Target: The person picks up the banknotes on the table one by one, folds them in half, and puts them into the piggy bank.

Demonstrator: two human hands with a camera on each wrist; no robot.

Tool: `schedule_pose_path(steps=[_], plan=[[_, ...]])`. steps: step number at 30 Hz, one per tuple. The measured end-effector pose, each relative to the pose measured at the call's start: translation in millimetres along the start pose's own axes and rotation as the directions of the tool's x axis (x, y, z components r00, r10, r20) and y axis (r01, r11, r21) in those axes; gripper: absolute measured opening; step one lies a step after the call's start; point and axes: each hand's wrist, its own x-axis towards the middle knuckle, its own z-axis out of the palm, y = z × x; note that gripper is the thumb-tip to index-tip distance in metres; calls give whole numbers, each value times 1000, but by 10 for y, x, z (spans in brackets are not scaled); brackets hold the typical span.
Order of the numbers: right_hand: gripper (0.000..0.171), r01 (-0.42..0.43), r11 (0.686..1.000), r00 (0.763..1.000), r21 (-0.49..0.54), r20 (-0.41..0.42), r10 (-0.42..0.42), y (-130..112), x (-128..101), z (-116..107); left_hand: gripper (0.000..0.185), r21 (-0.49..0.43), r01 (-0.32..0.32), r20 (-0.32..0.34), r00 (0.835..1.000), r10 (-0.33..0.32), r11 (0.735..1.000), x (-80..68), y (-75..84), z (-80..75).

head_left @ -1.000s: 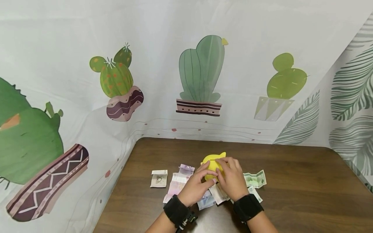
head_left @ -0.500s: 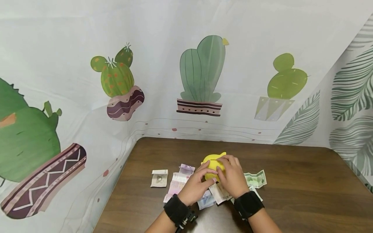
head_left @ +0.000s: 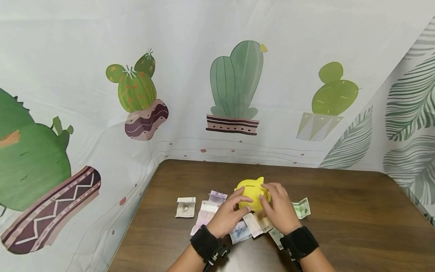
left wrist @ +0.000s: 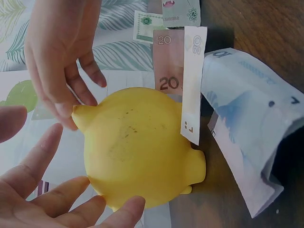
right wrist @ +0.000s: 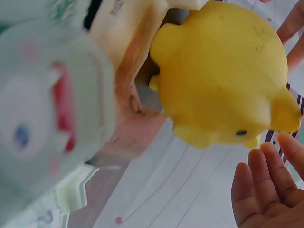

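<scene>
A yellow piggy bank (head_left: 250, 193) with a slot in its back stands on the table between the two hands. My left hand (head_left: 228, 214) is on its left side with fingers spread; in the left wrist view some fingertips (left wrist: 95, 203) meet or overlap its yellow side (left wrist: 133, 147). My right hand (head_left: 279, 207) is at the head end, fingers loosely extended near an ear. In the right wrist view the right fingers (right wrist: 266, 175) lie beside the ear (right wrist: 285, 111); whether they touch it I cannot tell. Neither hand grips the bank.
Folded banknotes lie around the bank: a pink one (head_left: 206, 216), a blue one (head_left: 240, 232), a tan one (head_left: 263, 220) and a green one (head_left: 302, 208). Another note (head_left: 185, 208) lies farther left. A cactus-print cloth (head_left: 183, 94) hangs behind the table (head_left: 360, 219).
My right hand has shifted right, away from the bank's side, uncovering more of its slot and head. The left hand has stayed nearly still. The bank has barely moved.
</scene>
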Motion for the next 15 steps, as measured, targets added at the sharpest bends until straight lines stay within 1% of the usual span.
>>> schedule_pose_path(steps=[4, 10, 15], plan=[[36, -28, 999, 999, 15, -20, 28, 47, -39, -86, 27, -4, -7, -3, 1000, 7, 1000, 2, -6, -2], [33, -61, 998, 996, 25, -70, 63, 130, -68, -259, 25, -39, -13, -11, 1000, 13, 999, 1, 1, 0], [33, -104, 994, 988, 32, -107, 107, 236, -102, -369, 29, -75, -10, -25, 1000, 8, 997, 11, -9, 0]])
